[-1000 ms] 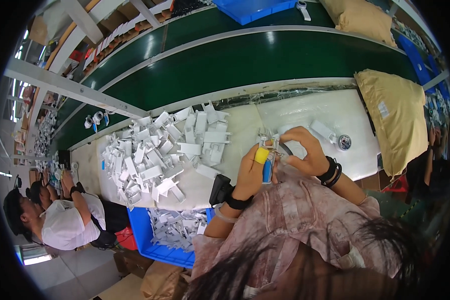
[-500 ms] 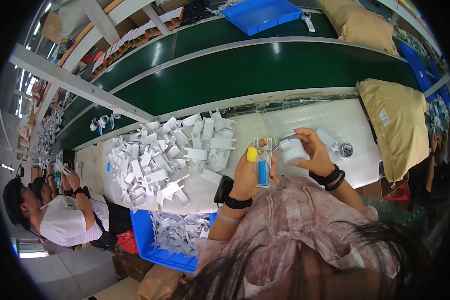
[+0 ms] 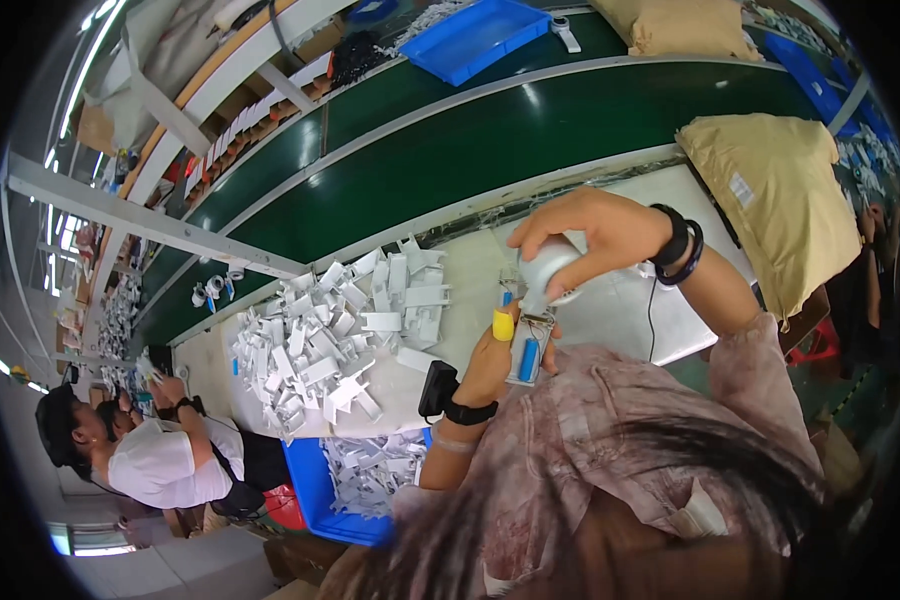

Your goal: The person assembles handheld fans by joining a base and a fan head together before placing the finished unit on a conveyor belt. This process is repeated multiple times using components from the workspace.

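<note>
My left hand (image 3: 498,352), with a yellow cot on one finger, grips a small flat grey holder (image 3: 526,340) that has blue parts in it. My right hand (image 3: 595,235) is above it, closed around a rounded white piece (image 3: 550,270) pressed onto the top of the holder. Both hands are raised over the white worktable (image 3: 620,310). A black band sits on each wrist.
A heap of white plastic parts (image 3: 335,335) covers the table to my left. A blue bin (image 3: 355,485) with more white parts stands below it. A tan sack (image 3: 770,200) lies at right. A green conveyor belt (image 3: 450,150) runs behind. Another person (image 3: 145,455) works at lower left.
Both hands have risen toward the camera with the holder. My right hand has shifted on top of it with the white piece.
</note>
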A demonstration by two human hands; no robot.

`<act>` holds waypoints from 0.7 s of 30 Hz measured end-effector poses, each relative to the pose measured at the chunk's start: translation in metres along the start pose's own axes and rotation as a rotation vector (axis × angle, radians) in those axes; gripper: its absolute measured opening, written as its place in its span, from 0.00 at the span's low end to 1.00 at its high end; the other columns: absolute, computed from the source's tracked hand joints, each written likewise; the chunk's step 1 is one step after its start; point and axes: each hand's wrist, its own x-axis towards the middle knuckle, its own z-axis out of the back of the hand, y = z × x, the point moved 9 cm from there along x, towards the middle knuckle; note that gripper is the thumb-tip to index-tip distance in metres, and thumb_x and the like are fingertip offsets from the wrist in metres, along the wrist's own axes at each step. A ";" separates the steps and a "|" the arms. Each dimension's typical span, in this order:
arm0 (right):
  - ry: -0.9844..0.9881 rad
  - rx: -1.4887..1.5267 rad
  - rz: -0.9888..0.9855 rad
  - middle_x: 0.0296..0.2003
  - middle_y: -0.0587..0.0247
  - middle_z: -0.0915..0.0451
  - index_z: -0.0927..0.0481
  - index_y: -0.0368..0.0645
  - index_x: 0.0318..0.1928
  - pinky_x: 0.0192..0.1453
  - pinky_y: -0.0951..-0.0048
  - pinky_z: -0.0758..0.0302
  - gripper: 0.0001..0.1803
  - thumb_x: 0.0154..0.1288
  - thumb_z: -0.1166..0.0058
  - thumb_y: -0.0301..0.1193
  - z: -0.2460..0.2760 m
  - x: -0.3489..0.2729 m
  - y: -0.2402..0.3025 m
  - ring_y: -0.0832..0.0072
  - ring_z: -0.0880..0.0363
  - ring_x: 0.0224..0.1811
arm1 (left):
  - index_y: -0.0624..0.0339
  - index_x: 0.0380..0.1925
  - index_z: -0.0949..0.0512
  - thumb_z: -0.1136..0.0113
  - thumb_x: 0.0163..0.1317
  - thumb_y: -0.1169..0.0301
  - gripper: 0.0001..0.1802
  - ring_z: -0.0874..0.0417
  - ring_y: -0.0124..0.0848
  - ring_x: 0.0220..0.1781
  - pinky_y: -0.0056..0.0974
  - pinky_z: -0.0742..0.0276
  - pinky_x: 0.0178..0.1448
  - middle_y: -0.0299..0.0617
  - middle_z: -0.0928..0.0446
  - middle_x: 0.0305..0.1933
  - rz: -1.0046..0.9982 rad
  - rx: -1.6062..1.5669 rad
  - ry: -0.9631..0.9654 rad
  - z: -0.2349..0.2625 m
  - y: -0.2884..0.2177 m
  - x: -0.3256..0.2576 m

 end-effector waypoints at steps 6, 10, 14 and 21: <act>0.161 0.202 0.021 0.43 0.57 0.18 0.17 0.40 0.40 0.50 0.69 0.25 0.19 0.50 0.29 0.35 0.002 0.002 -0.002 0.65 0.19 0.46 | 0.61 0.56 0.35 0.73 0.70 0.38 0.37 0.20 0.31 0.30 0.36 0.20 0.34 0.45 0.24 0.41 0.024 -0.068 0.042 -0.038 0.005 0.004; 0.201 0.243 0.064 0.39 0.59 0.17 0.15 0.39 0.39 0.46 0.72 0.25 0.17 0.50 0.28 0.33 0.009 -0.001 -0.005 0.68 0.19 0.43 | 0.60 0.56 0.34 0.73 0.67 0.35 0.40 0.20 0.31 0.29 0.36 0.21 0.32 0.44 0.24 0.40 0.005 -0.054 -0.122 -0.048 0.003 0.001; 0.296 0.338 0.032 0.35 0.60 0.16 0.14 0.39 0.37 0.42 0.75 0.25 0.15 0.50 0.28 0.32 0.001 -0.006 -0.009 0.71 0.19 0.38 | 0.63 0.51 0.32 0.73 0.67 0.34 0.41 0.21 0.31 0.27 0.35 0.22 0.30 0.43 0.24 0.37 0.049 -0.048 -0.117 -0.054 0.011 0.003; 0.372 0.308 0.022 0.31 0.62 0.17 0.14 0.39 0.37 0.36 0.77 0.27 0.14 0.54 0.31 0.35 -0.013 0.000 -0.026 0.74 0.19 0.33 | 0.64 0.45 0.27 0.73 0.70 0.38 0.39 0.20 0.30 0.28 0.32 0.24 0.30 0.42 0.22 0.29 -0.032 0.107 -0.322 -0.060 0.010 0.005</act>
